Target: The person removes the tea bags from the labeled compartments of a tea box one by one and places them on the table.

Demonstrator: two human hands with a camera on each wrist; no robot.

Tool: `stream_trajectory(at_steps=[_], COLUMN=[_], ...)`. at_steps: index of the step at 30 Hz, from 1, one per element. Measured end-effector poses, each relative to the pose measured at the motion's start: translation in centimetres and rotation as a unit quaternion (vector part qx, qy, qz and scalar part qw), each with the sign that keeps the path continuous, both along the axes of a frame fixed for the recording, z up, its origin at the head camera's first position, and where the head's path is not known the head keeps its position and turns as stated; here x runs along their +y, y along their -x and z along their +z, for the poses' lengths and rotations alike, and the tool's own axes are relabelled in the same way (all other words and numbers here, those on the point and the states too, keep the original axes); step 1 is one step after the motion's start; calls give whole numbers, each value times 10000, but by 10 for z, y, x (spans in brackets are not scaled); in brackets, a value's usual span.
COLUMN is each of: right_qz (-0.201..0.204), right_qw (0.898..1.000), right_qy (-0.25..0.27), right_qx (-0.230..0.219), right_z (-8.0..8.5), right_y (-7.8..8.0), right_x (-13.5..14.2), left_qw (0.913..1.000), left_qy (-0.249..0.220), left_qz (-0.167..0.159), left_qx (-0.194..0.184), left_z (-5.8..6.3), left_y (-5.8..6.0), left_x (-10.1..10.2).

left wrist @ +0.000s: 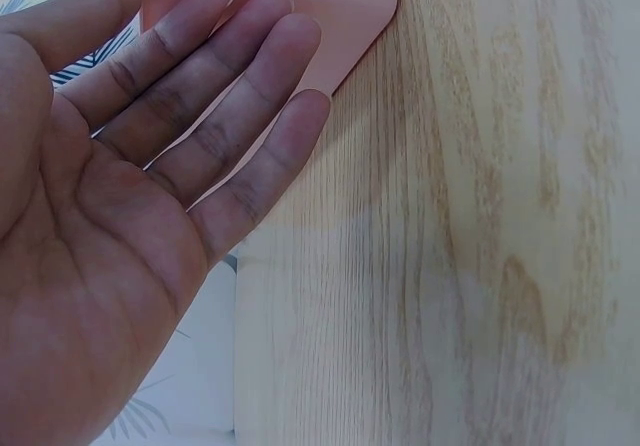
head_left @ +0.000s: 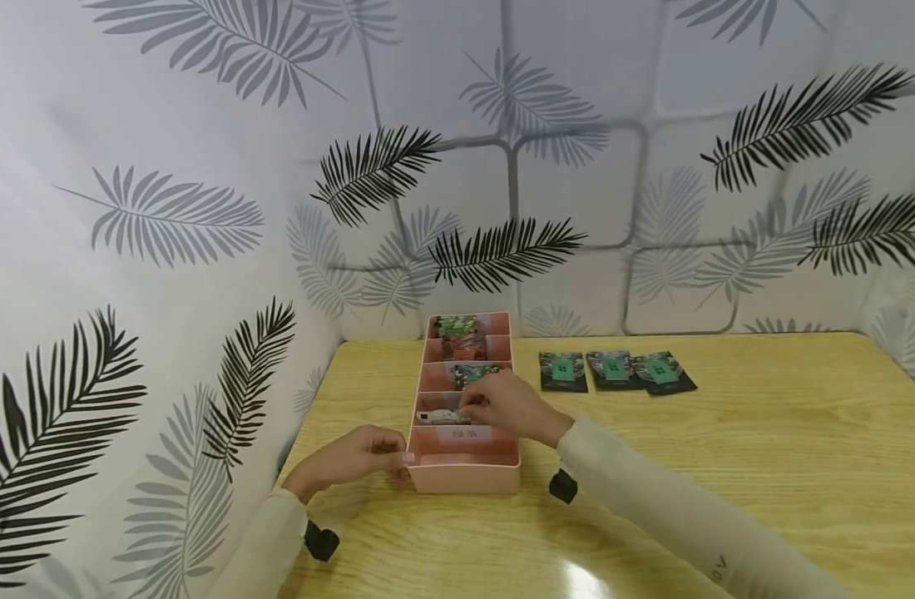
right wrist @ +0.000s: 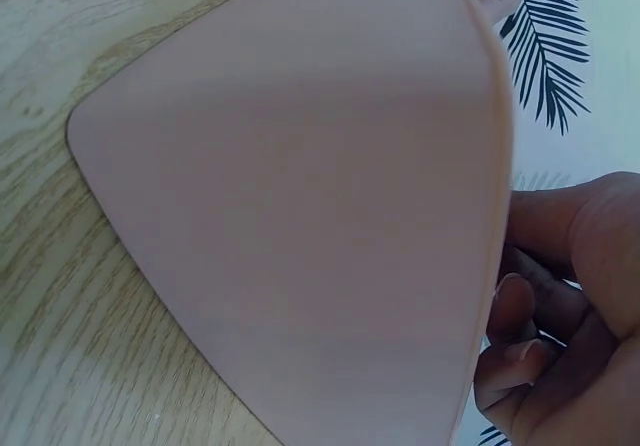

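Observation:
A long pink divided storage box [head_left: 463,479] stands on the table, with several compartments in a row. My right hand [head_left: 511,406] reaches over its right wall, fingers curled, and pinches the right end of a small white packet [head_left: 437,417] in the second compartment from the front. In the right wrist view the box wall hides part of the fingertips. My left hand [head_left: 360,454] is at the box's front left corner, thumb by the rim, its fairly straight fingers [left wrist: 255,126] against the outer wall. The nearest compartment holds nothing; a handwritten label [head_left: 463,433] is on its back divider.
Farther compartments hold green packets [head_left: 456,325], red packets [head_left: 463,346] and dark green packets [head_left: 472,373]. Three flat black-and-green sachets [head_left: 563,371] lie right of the box, two overlapping. A leaf-patterned wall covering [head_left: 570,291] borders the table's back and left sides.

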State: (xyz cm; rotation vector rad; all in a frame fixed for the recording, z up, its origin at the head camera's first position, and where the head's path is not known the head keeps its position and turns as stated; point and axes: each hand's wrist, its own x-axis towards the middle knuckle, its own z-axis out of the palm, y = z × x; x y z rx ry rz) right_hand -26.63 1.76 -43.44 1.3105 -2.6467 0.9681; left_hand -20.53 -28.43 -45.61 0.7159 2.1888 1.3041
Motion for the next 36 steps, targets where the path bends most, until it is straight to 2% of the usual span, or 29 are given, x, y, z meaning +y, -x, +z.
stream_trajectory(at_steps=[6, 14, 19, 28, 36], right_qz=[-123, -213, -373, -626, -792], right_qw=[9998, 9988, 9984, 9953, 9936], right_qy=[134, 408, 384, 669, 782], right_qx=[-30, 164, 207, 320, 205], right_z=[0, 5, 8, 19, 29], right_y=[-1, -3, -1, 3, 4], right_x=[4, 13, 20, 33, 43], left_qw=[10000, 9999, 9999, 9998, 9998], left_qy=[4, 83, 109, 118, 107], left_qz=[-9, 97, 85, 131, 131], left_qx=[-32, -103, -73, -112, -123], left_z=[1, 3, 4, 2, 3], left_y=[0, -1, -1, -2, -2], left_x=[1, 2, 3, 3, 4])
